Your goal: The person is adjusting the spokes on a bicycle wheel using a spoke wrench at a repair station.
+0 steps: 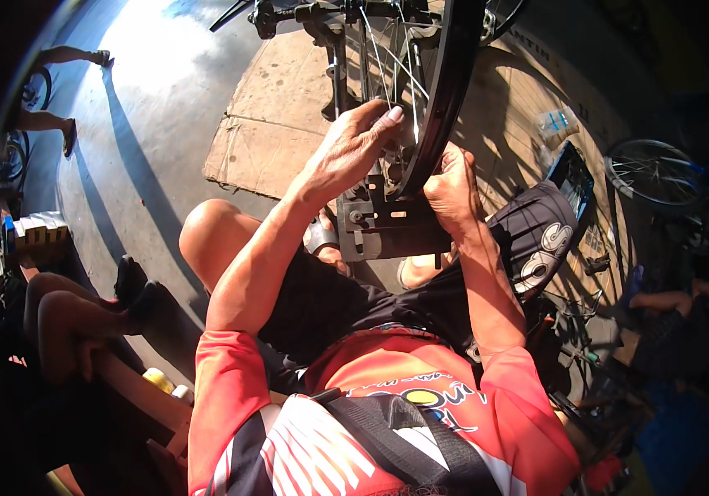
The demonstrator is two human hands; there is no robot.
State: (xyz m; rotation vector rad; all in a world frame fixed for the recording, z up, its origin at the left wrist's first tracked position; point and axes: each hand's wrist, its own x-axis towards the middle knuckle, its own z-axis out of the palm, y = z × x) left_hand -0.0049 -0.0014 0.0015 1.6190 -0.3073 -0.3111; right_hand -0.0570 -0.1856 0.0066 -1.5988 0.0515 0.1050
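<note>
A bicycle wheel with a black rim [445, 91] and thin silver spokes [415, 99] stands upright in front of me in a dark metal wheel stand. The stand's slotted base plate [396, 236] lies below the rim, between my legs. My left hand [353, 147] is left of the rim, thumb and fingers pinched together on a spoke. On the rim's other side, my right hand [452, 186] is closed, its curled fingers against the lower rim. Whatever it grips is hidden by the fingers and rim.
Flattened cardboard [259, 116] covers the floor under the stand. To the right are a blue-edged tray [571, 178], a clear plastic item [554, 126] and another wheel [654, 180]. People's legs [65, 54] show at far left, a seated person's legs [73, 318] nearer. Another person [673, 307] sits at right.
</note>
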